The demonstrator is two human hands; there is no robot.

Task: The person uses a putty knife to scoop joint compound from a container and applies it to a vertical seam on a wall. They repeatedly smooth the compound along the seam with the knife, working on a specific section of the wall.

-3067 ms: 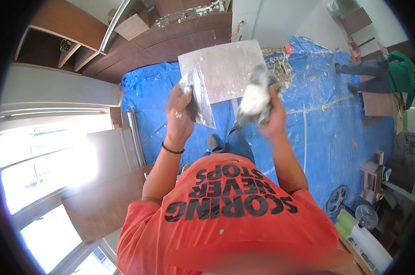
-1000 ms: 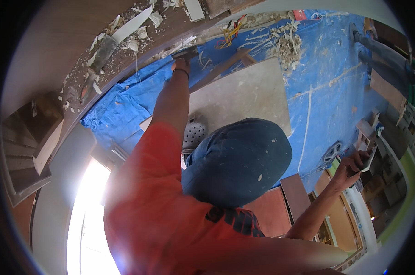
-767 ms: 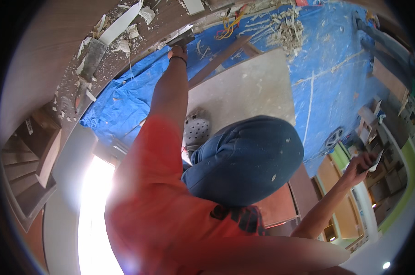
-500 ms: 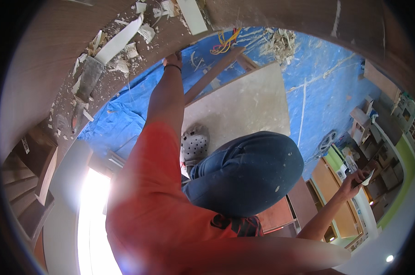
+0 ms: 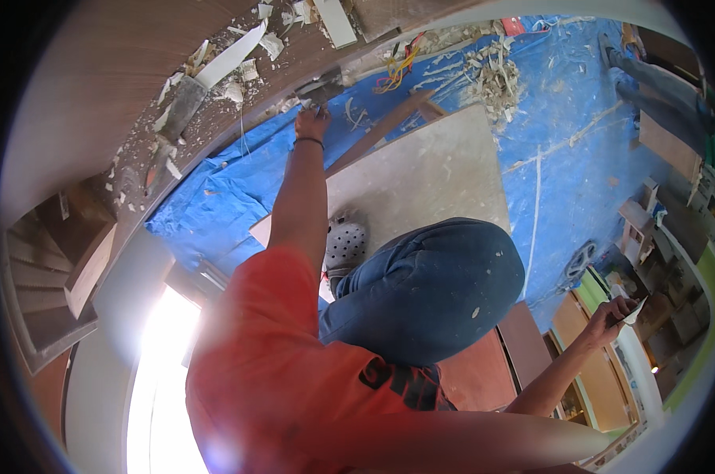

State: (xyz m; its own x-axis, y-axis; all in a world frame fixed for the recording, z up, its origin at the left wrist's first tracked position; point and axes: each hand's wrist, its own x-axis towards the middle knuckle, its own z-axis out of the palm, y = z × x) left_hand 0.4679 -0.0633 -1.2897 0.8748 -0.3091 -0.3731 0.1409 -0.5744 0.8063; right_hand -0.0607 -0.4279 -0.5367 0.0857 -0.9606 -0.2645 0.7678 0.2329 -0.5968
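Observation:
My left hand (image 5: pixel 313 124) is closed around a wide-bladed scraper (image 5: pixel 320 88), its grey blade against the edge of a brown wooden surface. Fingers hide the scraper's handle. Out to the right, my right hand (image 5: pixel 613 314) grips a thin flat tool (image 5: pixel 634 313) with a pale edge; its exact kind is unclear. On the brown surface (image 5: pixel 274 87) lies a putty knife (image 5: pixel 185 107) with a grey blade, among peeled white strips and flakes. A long white strip (image 5: pixel 232 55) lies at its blade end.
Blue sheeting (image 5: pixel 563 118) covers the floor, with a heap of shavings (image 5: pixel 496 79) and yellow wires (image 5: pixel 397 75) on it. A pale board (image 5: pixel 428 166) lies by my shoe (image 5: pixel 347 241), near a wooden strip (image 5: pixel 385 126). Another person's legs (image 5: pixel 662 87) show at the far right.
My left hand has come back from under the wooden edge, so the scraper's blade now shows. The view has shifted, bringing another person's legs in. My right hand still holds its flat tool.

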